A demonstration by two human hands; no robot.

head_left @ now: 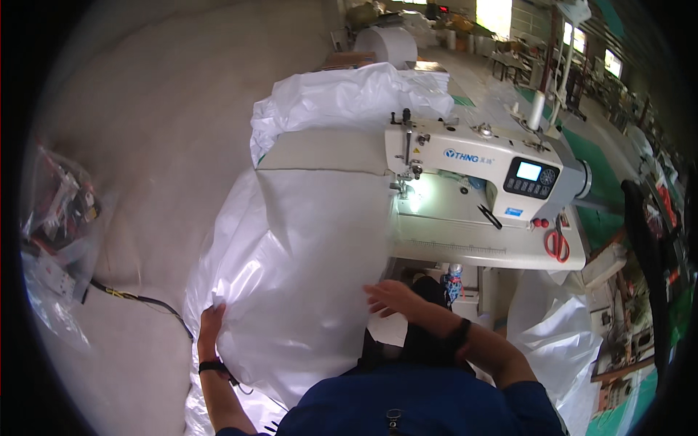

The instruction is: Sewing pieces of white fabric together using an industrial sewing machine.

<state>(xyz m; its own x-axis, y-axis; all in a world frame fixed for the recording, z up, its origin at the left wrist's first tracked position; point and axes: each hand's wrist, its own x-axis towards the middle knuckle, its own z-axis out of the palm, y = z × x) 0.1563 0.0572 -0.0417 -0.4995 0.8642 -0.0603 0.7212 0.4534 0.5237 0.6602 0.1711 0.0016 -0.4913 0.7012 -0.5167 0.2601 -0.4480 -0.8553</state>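
Observation:
A big sheet of white woven plastic fabric point(305, 247) drapes off the left of a white industrial sewing machine point(480, 174) and bulges toward me. My left hand point(212, 320) grips the fabric's lower left edge, fingers curled into a fold. My right hand point(389, 296) lies flat on the fabric's near right edge, fingers spread, just below the machine bed. The fabric runs under the lit needle area point(407, 190).
Red-handled scissors point(557, 244) lie on the machine bed at the right. More white fabric point(342, 94) is piled behind the machine, and a heap point(556, 334) sits at my right. A black-and-yellow cable point(138, 298) crosses the concrete floor. A plastic bag of parts point(58, 225) sits far left.

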